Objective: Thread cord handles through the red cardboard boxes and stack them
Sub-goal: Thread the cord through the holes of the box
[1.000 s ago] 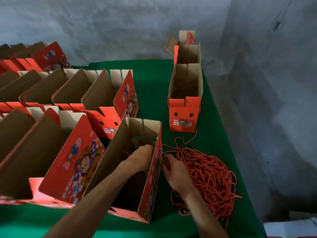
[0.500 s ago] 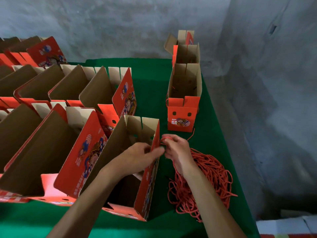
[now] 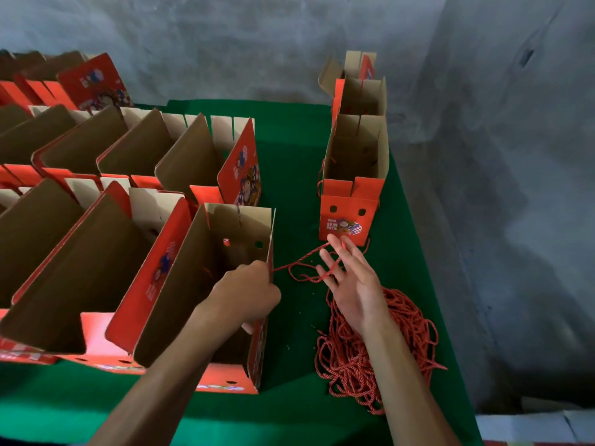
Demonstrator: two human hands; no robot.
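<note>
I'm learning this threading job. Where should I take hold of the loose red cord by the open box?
Probably pinch the taut stretch of red cord near the box wall, coming from the right. There it runs single and straight, apart from the tangled cord pile.

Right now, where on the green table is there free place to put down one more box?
Bare green cloth lies between the rows of open boxes and the nested stack of boxes, up to the wall. The left side is crowded with boxes; the cord pile fills the right front.

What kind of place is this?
Probably a small packing workshop: rows of open red boxes on a green-covered table, a pile of red cord and a bare grey wall.
</note>
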